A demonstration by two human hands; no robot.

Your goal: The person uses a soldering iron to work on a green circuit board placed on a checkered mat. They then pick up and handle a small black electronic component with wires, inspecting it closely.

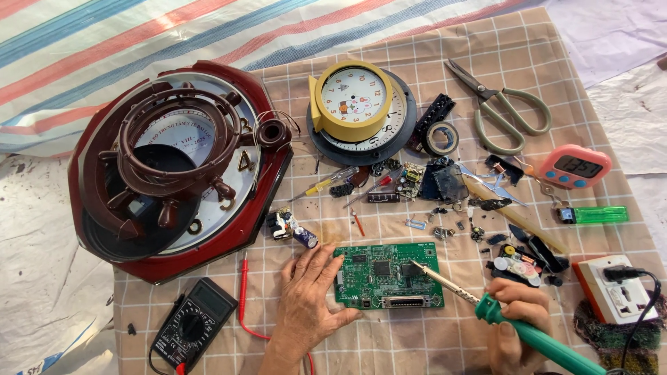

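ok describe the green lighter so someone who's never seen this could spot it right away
Start at the checked cloth and go to its right edge, where a pink digital timer lies. Just below the timer, above the white power socket, the green lighter lies flat on its side. It is the only see-through bright green bar among the small dark parts there.

2 clocks (351, 101) (174, 167), 1 circuit board (389, 274), 1 scissors (504, 107), 1 multimeter (194, 323).
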